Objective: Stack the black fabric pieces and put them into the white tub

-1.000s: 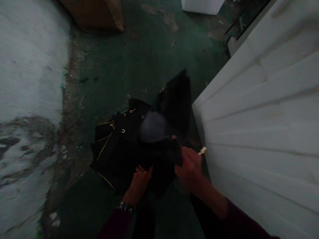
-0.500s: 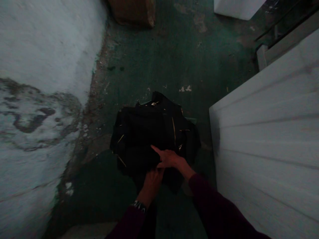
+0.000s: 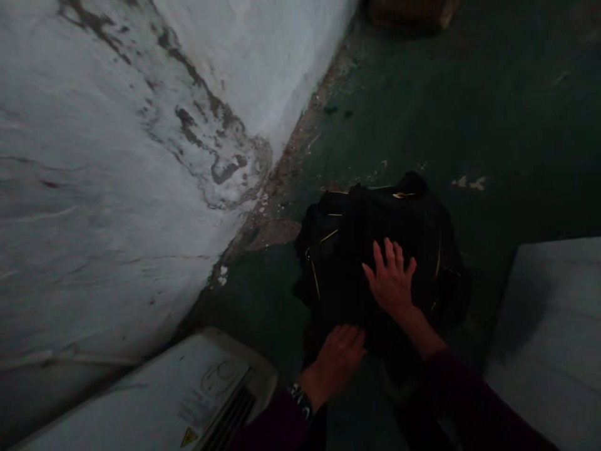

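A dark bundle that looks like a black jacket [image 3: 357, 269] with gold-coloured zips lies on the green floor in front of me. My right hand [image 3: 392, 282] rests on top of it, palm down and fingers spread. At the near edge of the cloth, my left hand [image 3: 335, 357] has its fingers curled together around the fabric; the fingertips are hidden. A patterned black-and-white band circles the left wrist. It is too dark to tell whether the bundle is one garment or more.
A stained, peeling white wall [image 3: 211, 125] runs along the left. At the lower left stands a white appliance [image 3: 197, 388] with a vent and a warning sticker. A large white box-like object [image 3: 554, 313] stands on the right. A brown object [image 3: 413, 12] sits at the far end.
My view has swung left, bringing the white appliance into sight. The right hand has gone from pointing beside the left hand to lying spread on the jacket; the hands are farther apart.
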The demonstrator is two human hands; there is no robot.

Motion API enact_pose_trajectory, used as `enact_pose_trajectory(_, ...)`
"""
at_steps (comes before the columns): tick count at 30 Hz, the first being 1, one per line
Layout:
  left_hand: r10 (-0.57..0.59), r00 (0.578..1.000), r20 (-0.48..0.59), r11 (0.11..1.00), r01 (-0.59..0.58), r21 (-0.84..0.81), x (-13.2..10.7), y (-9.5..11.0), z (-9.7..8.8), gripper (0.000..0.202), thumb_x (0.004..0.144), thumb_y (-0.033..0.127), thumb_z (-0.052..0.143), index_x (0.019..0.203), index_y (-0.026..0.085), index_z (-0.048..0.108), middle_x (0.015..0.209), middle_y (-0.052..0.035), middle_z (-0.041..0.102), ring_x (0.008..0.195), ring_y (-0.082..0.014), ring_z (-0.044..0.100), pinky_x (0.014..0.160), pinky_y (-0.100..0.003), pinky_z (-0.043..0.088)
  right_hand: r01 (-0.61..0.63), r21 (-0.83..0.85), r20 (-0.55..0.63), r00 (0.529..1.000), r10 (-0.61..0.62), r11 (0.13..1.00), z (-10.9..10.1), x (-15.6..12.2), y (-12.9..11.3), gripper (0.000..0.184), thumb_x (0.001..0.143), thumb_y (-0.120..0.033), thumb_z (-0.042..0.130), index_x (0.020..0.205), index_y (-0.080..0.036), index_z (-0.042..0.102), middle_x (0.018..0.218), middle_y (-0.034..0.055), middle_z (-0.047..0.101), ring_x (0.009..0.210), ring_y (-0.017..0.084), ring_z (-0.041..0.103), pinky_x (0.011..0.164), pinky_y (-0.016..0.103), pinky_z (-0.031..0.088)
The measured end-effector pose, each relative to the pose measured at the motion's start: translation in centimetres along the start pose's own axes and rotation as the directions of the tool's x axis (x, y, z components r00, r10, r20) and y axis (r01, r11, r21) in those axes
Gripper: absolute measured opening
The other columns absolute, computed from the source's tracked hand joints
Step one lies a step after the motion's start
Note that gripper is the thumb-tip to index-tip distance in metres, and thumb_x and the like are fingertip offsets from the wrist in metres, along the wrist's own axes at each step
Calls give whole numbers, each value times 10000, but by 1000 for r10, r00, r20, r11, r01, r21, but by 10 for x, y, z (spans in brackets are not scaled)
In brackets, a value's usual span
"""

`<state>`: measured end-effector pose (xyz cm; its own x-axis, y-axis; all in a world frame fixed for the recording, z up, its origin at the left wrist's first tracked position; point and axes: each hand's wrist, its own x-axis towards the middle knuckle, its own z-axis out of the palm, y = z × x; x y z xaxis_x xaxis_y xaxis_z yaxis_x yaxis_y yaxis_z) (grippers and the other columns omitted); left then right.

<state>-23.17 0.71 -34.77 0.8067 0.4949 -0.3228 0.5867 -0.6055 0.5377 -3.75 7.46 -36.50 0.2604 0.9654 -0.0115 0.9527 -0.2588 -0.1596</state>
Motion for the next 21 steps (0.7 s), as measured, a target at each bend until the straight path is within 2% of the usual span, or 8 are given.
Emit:
enact_pose_trajectory(2,-89,993,-75,992,82,-92,-7,-13,-3,210,935,205,384,982,167,585,928,-37,615,880,-179,555,801,-327,451,34,-72,3,999,-34,997,27,-2,6,550,969,-400,399,1447,-154,279,1505,144,181,1373,323,161,1043,642,162)
enact_pose_trajectory(4,-264,955,-134,956,240,-170,-13,-34,-7,286,955,212,323,818,177,572,781,-25,584,760,-159,544,713,-308,422,63,-117,-18,998,-65,991,47,-5,13,559,965,-396,411,1447,-149,275,1506,144,178,1378,315,154,1055,629,163)
enact_pose_trajectory(7,-567,803,-184,815,516,-263,-17,-81,-14,343,973,239,274,807,152,561,787,-43,580,720,-144,534,681,-292,390,77,-149,-49,995,-86,986,62,-8,17,570,953,-391,434,1441,-135,288,1498,154,198,1380,312,160,1059,616,185)
enact_pose_trajectory(10,-764,626,-152,634,687,-356,-20,-138,-13,322,969,248,296,884,120,580,848,-71,600,754,-153,545,705,-290,385,80,-177,-52,995,-90,981,69,-8,13,568,954,-383,415,1439,-115,290,1495,167,199,1379,319,164,1055,620,193)
enact_pose_trajectory(13,-862,505,-48,477,774,-416,-22,-187,1,341,963,246,308,906,90,606,862,-101,626,790,-174,579,725,-298,403,73,-203,-45,995,-84,976,74,-10,9,571,956,-385,397,1443,-108,282,1501,161,179,1382,319,160,1060,614,193)
enact_pose_trajectory(15,-895,446,26,390,809,-440,-22,-209,17,336,953,225,328,914,66,622,886,-127,640,822,-185,600,745,-307,427,70,-205,-48,995,-82,976,79,-11,9,583,953,-386,398,1451,-116,262,1504,154,175,1381,316,165,1064,610,195)
enact_pose_trajectory(17,-910,409,64,337,821,-461,-21,-221,35,301,941,215,373,980,44,618,960,-155,641,911,-195,605,823,-329,439,66,-199,-52,996,-78,978,85,-12,11,590,951,-383,393,1460,-125,241,1503,151,182,1378,316,180,1065,613,194)
enact_pose_trajectory(21,-924,380,41,299,786,-541,-7,-235,60,354,942,253,412,1180,22,534,1145,-189,591,1095,-212,554,969,-364,399,73,-184,-109,990,-94,980,99,-14,17,590,945,-379,377,1465,-138,239,1488,157,226,1364,332,217,1051,622,211)
